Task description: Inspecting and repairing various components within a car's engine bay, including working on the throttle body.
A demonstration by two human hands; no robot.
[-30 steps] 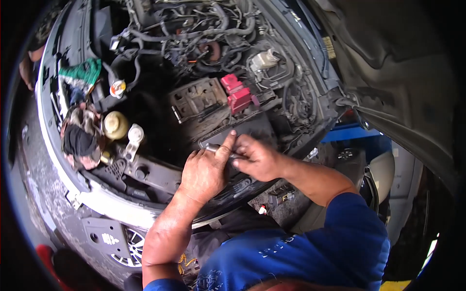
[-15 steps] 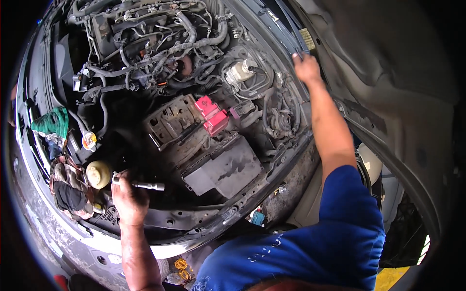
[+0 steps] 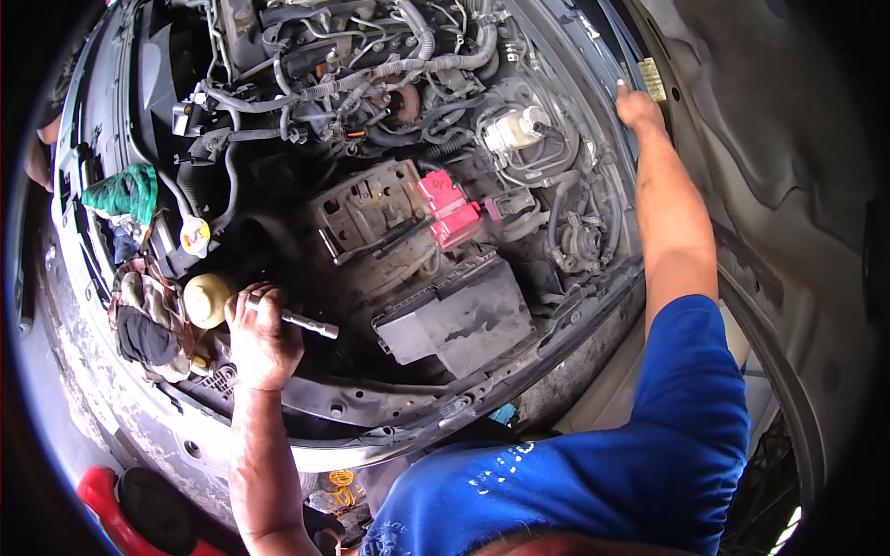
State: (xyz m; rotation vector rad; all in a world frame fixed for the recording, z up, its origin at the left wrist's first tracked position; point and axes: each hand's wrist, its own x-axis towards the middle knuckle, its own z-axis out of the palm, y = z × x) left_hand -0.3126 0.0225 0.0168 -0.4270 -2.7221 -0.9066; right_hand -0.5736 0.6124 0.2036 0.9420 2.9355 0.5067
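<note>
My left hand (image 3: 266, 338) is closed round a silver socket tool (image 3: 313, 323), just beside a pale yellow reservoir (image 3: 204, 299) at the near left of the engine bay. My right hand (image 3: 640, 113) reaches to the far right edge by the windscreen trim (image 3: 603, 46), its fingers curled; what it grips, if anything, is too small to tell. Between my hands lie an empty metal battery tray (image 3: 362, 204), a red plastic terminal cover (image 3: 450, 208) and a grey box lid (image 3: 477, 315).
Engine hoses and wiring (image 3: 362, 74) fill the top. Stained rags (image 3: 144, 329) and a green cloth (image 3: 120, 195) rest on the left edge. The raised bonnet (image 3: 769, 139) stands at the right. A red-and-black object (image 3: 148, 510) and yellow cord (image 3: 341, 489) show low down.
One second ago both hands met over the grey box around the tool. They have since parted: the left went left with the tool, the right reached up to the far right edge.
</note>
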